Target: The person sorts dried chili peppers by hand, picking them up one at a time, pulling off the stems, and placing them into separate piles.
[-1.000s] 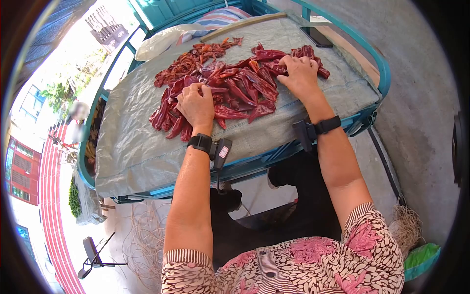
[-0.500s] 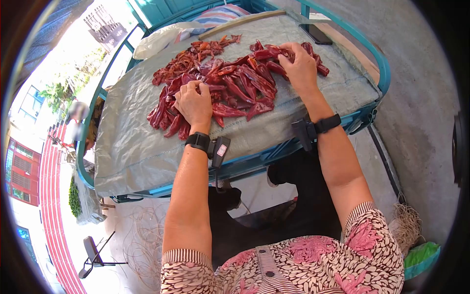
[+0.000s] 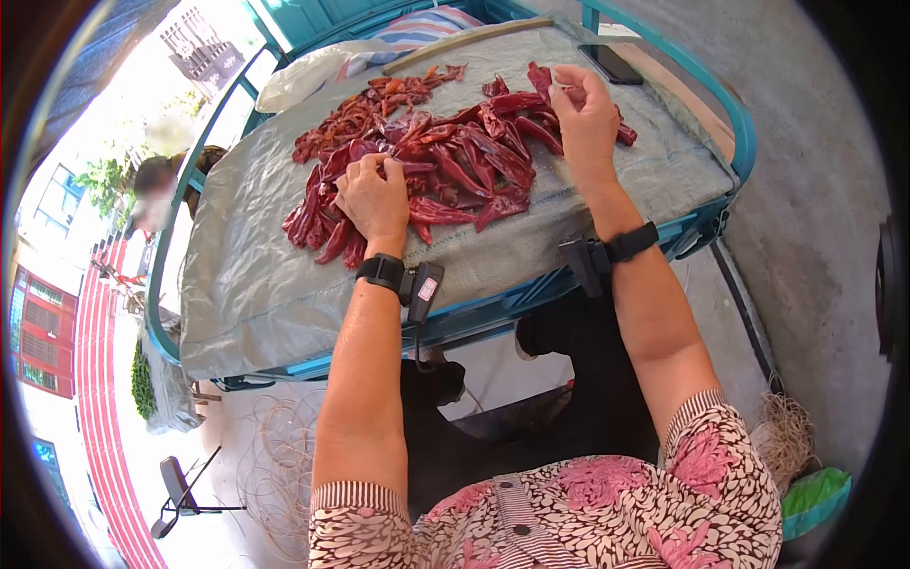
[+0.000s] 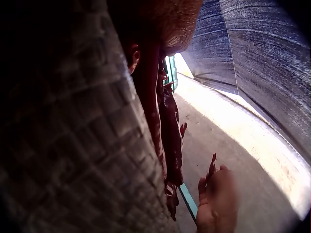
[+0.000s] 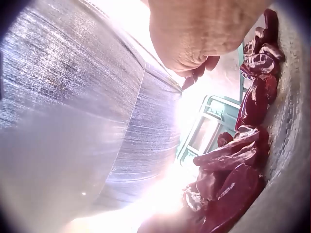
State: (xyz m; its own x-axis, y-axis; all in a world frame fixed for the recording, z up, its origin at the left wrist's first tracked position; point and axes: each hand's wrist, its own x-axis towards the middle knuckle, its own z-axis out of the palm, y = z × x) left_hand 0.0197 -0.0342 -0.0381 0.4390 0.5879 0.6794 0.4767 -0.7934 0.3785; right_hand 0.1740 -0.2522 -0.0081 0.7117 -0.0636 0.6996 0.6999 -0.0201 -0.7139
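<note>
Dark red, wrinkled chili peppers [image 3: 464, 161] lie heaped on a grey woven sheet [image 3: 256, 294]. My right hand [image 3: 588, 123] is raised over the right end of the heap and pinches one chili pepper [image 3: 538, 80], which points up and left from the fingertips. Seen from the left wrist, that hand and the slim pepper [image 4: 213, 163] show beyond the heap. My left hand [image 3: 374, 199] rests on the left part of the heap with bent fingers. Its fingertips are hidden among the peppers, so I cannot tell whether they grip one.
Smaller, more orange-red chili pieces [image 3: 360, 109] form a second pile behind the heap. A phone [image 3: 609, 64] lies at the sheet's back right, and a wooden strip [image 3: 464, 45] along its back. Teal cart rails [image 3: 730, 114] surround the sheet. A blurred person [image 3: 156, 185] is outside at the left.
My right hand has lifted from the right end of the heap, bringing up a chili pepper in its fingertips. My left hand stays on the heap. A person has come closer at the left.
</note>
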